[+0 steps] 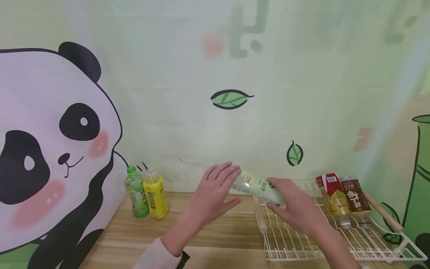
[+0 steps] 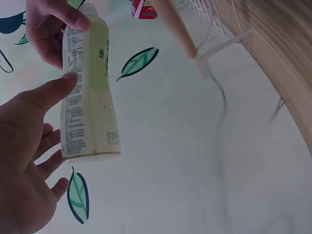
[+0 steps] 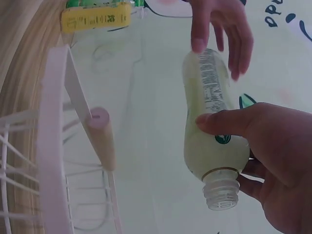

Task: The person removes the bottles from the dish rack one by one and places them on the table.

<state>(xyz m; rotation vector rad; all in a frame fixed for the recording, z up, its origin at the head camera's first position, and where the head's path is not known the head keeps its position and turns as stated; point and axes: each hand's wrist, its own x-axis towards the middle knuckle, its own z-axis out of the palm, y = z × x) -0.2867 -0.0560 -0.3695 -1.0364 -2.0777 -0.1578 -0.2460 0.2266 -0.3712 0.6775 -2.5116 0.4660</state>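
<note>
A pale green drink bottle (image 1: pixel 253 185) is held up, tilted, in front of the printed backdrop. My right hand (image 1: pixel 295 205) grips it near the neck, the thumb lying across the label in the right wrist view. The clear, ridged neck end (image 3: pixel 221 195) points away from the left hand. At the bottle's base is my left hand (image 1: pixel 213 194), its fingers spread and fairly straight. In the left wrist view, the left thumb (image 2: pixel 61 87) overlaps the bottle's side, which carries fine print.
A white wire rack (image 3: pixel 53 122) with wooden handles stands on the wooden table (image 1: pixel 215 239) at the right. It holds a red-and-yellow bottle (image 1: pixel 336 194) and a brown-labelled bottle (image 1: pixel 356 196). At the left stand a green bottle (image 1: pixel 137 196) and a yellow bottle (image 1: pixel 156 198).
</note>
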